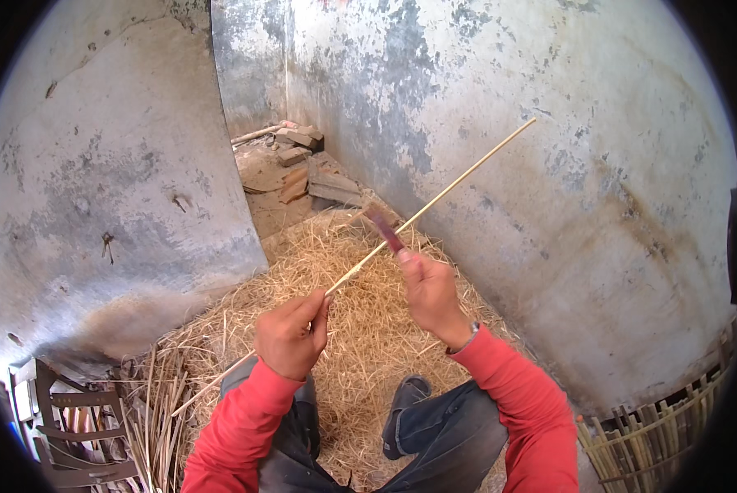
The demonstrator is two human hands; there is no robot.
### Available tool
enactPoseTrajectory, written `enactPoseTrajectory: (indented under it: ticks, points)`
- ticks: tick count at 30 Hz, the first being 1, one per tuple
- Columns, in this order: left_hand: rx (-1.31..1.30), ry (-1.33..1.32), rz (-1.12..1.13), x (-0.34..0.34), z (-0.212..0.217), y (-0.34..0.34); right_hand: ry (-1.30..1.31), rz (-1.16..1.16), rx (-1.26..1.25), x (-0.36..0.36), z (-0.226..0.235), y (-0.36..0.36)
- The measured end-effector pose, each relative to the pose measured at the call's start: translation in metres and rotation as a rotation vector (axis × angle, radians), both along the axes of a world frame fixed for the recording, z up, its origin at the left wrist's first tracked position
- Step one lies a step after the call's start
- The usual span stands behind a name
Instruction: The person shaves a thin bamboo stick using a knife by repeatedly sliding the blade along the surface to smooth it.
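Observation:
My left hand (290,335) is closed around a long, thin, pale bamboo stick (467,174). From my fist the stick slants up to the far right, and its lower end sticks out behind by my left forearm. In my right hand (432,297) is a short knife (382,228) with a dark, reddish-brown blade, slightly blurred. The blade crosses the stick a little above my left fist; I cannot tell whether its edge touches. A small frayed, whitish patch (354,271) shows on the stick between the knife and my left hand.
Thick pale shavings (360,329) cover the floor around my shoes. Split strips (159,411) lie at the left beside a dark chair frame (81,431). A slatted bamboo basket (652,444) stands at lower right. Bricks (296,154) lie beyond, between peeling walls (582,214).

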State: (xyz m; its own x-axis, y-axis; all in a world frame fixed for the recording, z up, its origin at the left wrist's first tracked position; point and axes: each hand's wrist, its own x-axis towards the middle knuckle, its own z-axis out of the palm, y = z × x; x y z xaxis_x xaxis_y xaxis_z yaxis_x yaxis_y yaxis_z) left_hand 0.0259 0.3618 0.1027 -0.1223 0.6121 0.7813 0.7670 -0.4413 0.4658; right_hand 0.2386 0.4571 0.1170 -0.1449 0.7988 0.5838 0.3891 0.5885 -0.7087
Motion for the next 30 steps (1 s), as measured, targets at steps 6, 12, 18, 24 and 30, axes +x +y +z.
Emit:
enactPoseTrajectory:
  ticks: [6,12,18,24,30]
  points:
    - [-0.017,-0.054,-0.007,0.003,0.002,0.000,-0.081,0.179,-0.122,-0.020,0.001,-0.017]
    - [-0.068,-0.091,-0.027,0.004,0.004,0.000,0.134,0.424,-0.429,-0.015,-0.002,-0.011]
    - [-0.065,-0.027,-0.006,-0.003,-0.001,0.001,0.349,0.392,-0.771,0.007,0.037,-0.006]
    - [-0.026,0.026,-0.004,-0.007,0.001,0.000,0.344,-0.130,-0.249,0.064,0.010,0.054]
    - [0.075,0.143,0.027,-0.003,0.008,-0.005,0.422,-0.286,-0.103,0.082,0.005,0.064]
